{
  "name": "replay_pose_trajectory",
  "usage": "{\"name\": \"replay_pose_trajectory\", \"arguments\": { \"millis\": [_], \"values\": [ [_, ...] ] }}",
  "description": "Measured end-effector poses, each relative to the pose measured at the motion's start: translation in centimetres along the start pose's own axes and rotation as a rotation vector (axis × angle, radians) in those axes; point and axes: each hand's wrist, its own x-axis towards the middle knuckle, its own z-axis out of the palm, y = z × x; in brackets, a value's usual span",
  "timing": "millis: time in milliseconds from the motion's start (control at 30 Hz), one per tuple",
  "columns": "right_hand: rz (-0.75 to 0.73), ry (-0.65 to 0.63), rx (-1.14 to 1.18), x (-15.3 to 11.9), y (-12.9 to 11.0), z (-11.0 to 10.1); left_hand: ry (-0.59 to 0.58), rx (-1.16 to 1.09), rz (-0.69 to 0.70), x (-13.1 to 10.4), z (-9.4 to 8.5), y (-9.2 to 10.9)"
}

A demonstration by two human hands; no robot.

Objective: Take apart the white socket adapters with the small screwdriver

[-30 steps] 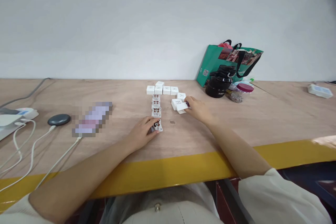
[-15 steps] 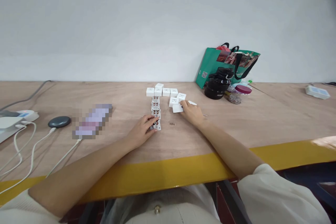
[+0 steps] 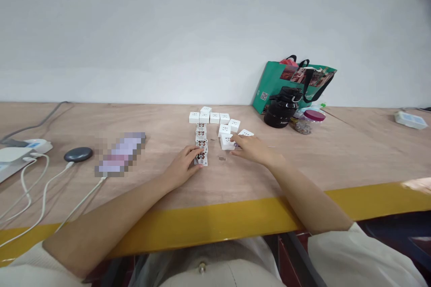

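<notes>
Small white socket modules lie on the wooden table (image 3: 336,152). A row of closed white modules (image 3: 208,117) runs across the back. A column of open modules (image 3: 201,139) with brown insides runs toward me. My left hand (image 3: 183,167) pinches the nearest open module (image 3: 202,158) at the column's near end. My right hand (image 3: 252,149) rests flat, its fingertips touching a white module (image 3: 227,141) in a small loose group. Another white module (image 3: 245,133) lies just behind that hand. A tiny metal piece (image 3: 221,158) sits between my hands.
A black jug (image 3: 281,108), a green bag (image 3: 296,78) and a jar with a pink lid (image 3: 311,119) stand at the back right. A blurred flat item (image 3: 119,153), a dark round puck (image 3: 78,154) and white cables (image 3: 37,188) lie left. A yellow strip (image 3: 215,224) edges the table.
My right hand slid a white module left and nearer, then settled with its fingers on it. My left hand stayed on the nearest open module.
</notes>
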Motion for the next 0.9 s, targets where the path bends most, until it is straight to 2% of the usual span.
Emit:
{"name": "replay_pose_trajectory", "arguments": {
  "millis": [267,400,500,567,733,800,900],
  "values": [
    [-0.206,-0.017,0.133,0.2,-4.9,1.6,0.028,0.012,0.026,0.0,0.7,-0.7],
    [-0.218,-0.006,0.203,0.3,-5.5,2.0,0.034,0.015,0.034,0.1,0.6,-0.4],
    [-0.231,0.004,0.21,0.0,-5.2,1.8,0.085,0.036,0.043,-0.4,-0.3,0.8],
    [-0.281,-0.006,0.211,-0.3,-5.0,1.5,0.038,0.041,0.077,-1.0,-0.9,1.9],
    [-0.46,-0.105,0.24,-1.3,-6.0,1.2,-0.265,0.038,0.336,-2.6,-1.2,4.1],
    [-0.513,-0.128,0.261,-1.6,-6.8,1.3,-0.287,0.028,0.381,-2.7,-1.0,4.3],
    [-0.523,-0.119,0.278,-1.7,-7.8,1.4,-0.279,0.011,0.376,-2.6,-0.9,4.3]
  ]
}}
